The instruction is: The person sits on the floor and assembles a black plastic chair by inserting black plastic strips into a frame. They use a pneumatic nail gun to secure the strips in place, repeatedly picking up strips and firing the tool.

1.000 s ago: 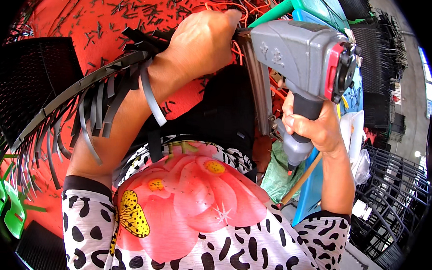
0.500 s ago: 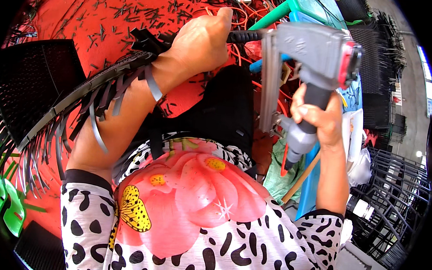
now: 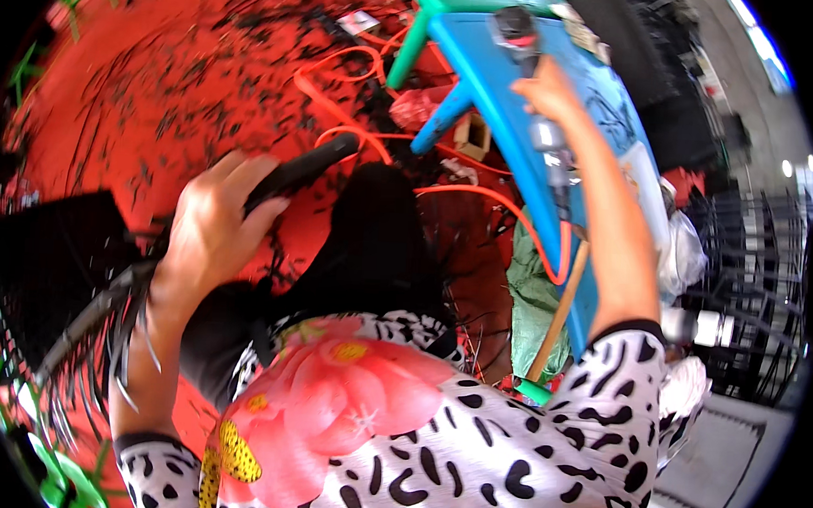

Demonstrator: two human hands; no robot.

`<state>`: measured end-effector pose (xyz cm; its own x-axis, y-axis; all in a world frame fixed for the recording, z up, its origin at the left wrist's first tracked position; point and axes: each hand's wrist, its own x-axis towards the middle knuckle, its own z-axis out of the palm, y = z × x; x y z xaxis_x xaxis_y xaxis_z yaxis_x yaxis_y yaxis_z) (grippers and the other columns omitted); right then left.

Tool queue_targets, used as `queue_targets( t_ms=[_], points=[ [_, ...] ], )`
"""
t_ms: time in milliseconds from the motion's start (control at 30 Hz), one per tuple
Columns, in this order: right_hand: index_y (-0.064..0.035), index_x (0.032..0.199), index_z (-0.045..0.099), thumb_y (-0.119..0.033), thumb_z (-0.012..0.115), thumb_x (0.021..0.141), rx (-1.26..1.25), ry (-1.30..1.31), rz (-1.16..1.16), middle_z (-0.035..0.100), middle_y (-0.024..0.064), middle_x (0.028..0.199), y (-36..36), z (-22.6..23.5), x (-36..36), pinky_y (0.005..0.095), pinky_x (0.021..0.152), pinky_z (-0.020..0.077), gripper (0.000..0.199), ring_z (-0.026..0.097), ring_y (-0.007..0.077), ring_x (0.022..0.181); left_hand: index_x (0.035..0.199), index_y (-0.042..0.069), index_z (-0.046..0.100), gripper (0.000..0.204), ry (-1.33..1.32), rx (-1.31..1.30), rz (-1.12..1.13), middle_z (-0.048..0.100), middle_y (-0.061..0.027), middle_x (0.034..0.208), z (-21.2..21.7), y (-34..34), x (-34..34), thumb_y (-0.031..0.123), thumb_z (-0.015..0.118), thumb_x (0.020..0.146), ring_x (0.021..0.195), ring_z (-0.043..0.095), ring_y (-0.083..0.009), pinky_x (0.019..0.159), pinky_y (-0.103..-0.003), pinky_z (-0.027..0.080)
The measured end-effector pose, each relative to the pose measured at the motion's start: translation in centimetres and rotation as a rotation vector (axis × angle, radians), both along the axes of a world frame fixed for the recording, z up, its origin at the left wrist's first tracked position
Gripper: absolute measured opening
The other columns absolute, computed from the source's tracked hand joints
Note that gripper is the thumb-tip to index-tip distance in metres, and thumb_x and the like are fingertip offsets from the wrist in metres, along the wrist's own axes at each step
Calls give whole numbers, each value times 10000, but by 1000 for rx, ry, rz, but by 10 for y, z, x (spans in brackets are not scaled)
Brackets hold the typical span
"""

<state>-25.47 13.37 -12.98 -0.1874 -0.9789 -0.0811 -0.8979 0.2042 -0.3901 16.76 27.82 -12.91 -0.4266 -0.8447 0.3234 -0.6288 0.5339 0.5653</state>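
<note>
My left hand is closed round a black bar, whose free end juts out past the fingers over the red floor. Along my left forearm runs a dark curved frame edge with many loose black strips hanging from it. Stretched forward, my right hand grips an air stapler, blurred by motion, over the blue table. An orange air hose comes off the stapler's lower end. I cannot tell whether the tool rests on the tabletop.
Black strip scraps litter the red floor. A black woven panel stands at left, above a green plastic seat. Beside the blue table are a green sack, a wooden stick and a small cardboard box. Black metal frames stack at right.
My right hand has carried the air stapler forward, away from my body, over the blue table. My left hand has come back and left with the bar. The view has shifted.
</note>
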Motion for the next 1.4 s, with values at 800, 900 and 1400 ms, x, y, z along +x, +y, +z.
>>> queue_targets(
  t_ms=[800,900,1400],
  points=[
    [52,1331,442,-415,859,472,581,457,-2,477,247,1342,30,-11,-183,382,1061,345,1062,451,352,1260,987,-17,634,246,-96,-197,206,609,-153,849,14,-44,11,34,669,750,739,612,-322,672,-328,490],
    [23,1156,588,-369,846,457,487,393,71,614,225,1140,33,-29,-219,398,910,459,842,589,346,1072,962,26,639,258,-130,-213,206,610,-127,841,13,-50,18,104,702,723,728,615,-327,629,-362,497],
    [-18,1131,594,-318,701,789,-458,220,449,619,160,1058,30,44,32,378,834,467,467,605,307,953,932,39,670,311,-107,-437,170,628,-64,948,0,-56,20,21,732,627,825,606,-260,762,-350,477]
  ],
)
